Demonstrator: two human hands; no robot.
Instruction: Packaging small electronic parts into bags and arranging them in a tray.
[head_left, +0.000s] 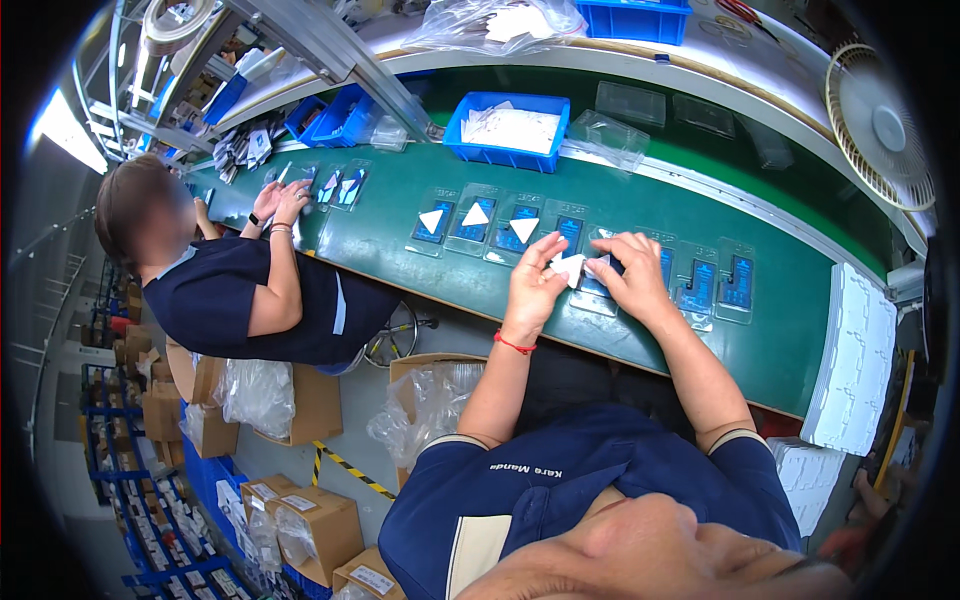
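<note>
My left hand [535, 290] pinches a white triangular piece [570, 268] between thumb and fingers, above the green workbench. Beside it, my right hand [640, 278] has its fingers curled, thumb tip close to the white piece; what lies between its fingertips is too small to make out. Under both hands sits a clear plastic tray [594, 303] with a dark blue part, partly covered. Similar trays run in a row to either side. White triangles lie on three to the left, the nearest triangle [523, 230] among them. Blue parts show uncovered in the rightmost trays [737, 285].
A blue bin [510, 130] of white pieces stands behind the row. Stacked white trays [850, 360] are at the bench's right end, a fan [885, 125] beyond. At left, a co-worker [240, 280] handles similar trays. Cardboard boxes [315, 520] stand on the floor.
</note>
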